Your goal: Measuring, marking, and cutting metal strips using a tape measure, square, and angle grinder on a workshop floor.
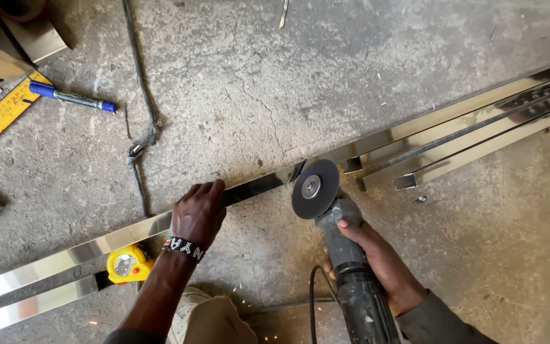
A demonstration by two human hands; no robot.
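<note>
My left hand (pixel 198 213) presses down on a long shiny steel square tube (pixel 77 251) that lies diagonally on the concrete floor. A beaded band circles that wrist. My right hand (pixel 377 258) grips the dark body of an angle grinder (pixel 351 280). Its grey cutting disc (pixel 315 188) stands at the tube's cut end, right beside the end of the tube. A few sparks lie on the floor below my left arm.
More steel tubes (pixel 466 137) run to the upper right. A yellow tape measure (pixel 127 263) sits by a second tube at lower left. A blue marker (pixel 74 97), a yellow ruler (pixel 1 114) and a dark cable (pixel 138 95) lie at upper left.
</note>
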